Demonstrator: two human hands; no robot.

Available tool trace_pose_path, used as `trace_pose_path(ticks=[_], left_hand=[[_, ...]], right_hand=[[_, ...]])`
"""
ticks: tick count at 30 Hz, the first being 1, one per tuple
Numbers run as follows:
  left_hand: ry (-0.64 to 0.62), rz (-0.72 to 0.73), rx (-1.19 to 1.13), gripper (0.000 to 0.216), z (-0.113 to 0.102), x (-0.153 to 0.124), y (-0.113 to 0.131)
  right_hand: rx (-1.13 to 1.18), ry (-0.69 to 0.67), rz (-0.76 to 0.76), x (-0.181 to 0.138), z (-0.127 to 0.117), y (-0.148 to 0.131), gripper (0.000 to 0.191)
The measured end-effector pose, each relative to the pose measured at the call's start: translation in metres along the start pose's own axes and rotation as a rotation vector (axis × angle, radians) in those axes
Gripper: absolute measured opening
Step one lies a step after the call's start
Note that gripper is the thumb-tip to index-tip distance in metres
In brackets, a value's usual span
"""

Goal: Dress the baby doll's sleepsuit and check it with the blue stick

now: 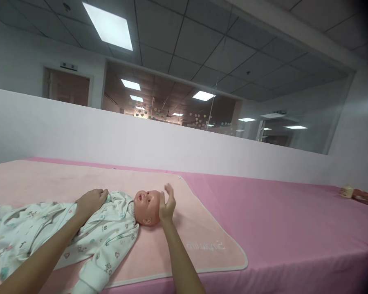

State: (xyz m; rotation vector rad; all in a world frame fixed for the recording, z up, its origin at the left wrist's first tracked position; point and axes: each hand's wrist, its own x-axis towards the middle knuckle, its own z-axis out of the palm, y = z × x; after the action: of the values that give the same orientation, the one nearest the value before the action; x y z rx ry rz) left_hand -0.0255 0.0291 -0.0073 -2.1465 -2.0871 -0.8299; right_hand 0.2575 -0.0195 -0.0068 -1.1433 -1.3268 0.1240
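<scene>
A baby doll (149, 210) lies on its back on a light pink mat (202, 228), its head to the right. It wears a white printed outfit (110, 232) with long sleeves. My left hand (91, 203) lies flat across the doll's chest and belly, with the fingers stretched out over the cloth. Beside the crown of the doll's head is my right hand (167, 205), thumb and fingers apart. Its thumb side touches or nearly touches the head; I cannot tell which. Neither hand grips anything.
Deep pink cloth (272, 216) covers the table under the mat. A low white partition (171, 143) runs along the back, with a large window (171, 98) beyond it. At the far right edge lies a small cream and brownish object (347, 191), too small to name.
</scene>
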Motion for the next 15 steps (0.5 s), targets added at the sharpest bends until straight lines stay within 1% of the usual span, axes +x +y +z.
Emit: trace_pose_path(ticks=[1, 2, 3, 10, 15], left_hand=[[-0.001, -0.002, 0.005, 0.051, -0.001, 0.0, 0.0], [-0.003, -0.001, 0.008, 0.051, -0.001, 0.0, 0.001], [-0.002, 0.0, 0.012, 0.051, -0.002, -0.001, 0.001], [-0.003, 0.005, 0.021, 0.052, -0.005, -0.003, 0.004], [-0.011, 0.031, 0.008, 0.052, -0.004, -0.003, 0.002]], right_hand=[[0.019, -0.097, -0.027, -0.002, 0.002, -0.001, 0.044], [0.039, -0.167, -0.026, -0.003, 0.003, -0.001, 0.041], [0.065, -0.204, -0.008, -0.004, 0.005, 0.001, 0.04], [0.359, -0.196, 0.205, 0.001, 0.011, 0.017, 0.043], [0.522, -0.249, 0.337, 0.004, 0.01, 0.021, 0.047]])
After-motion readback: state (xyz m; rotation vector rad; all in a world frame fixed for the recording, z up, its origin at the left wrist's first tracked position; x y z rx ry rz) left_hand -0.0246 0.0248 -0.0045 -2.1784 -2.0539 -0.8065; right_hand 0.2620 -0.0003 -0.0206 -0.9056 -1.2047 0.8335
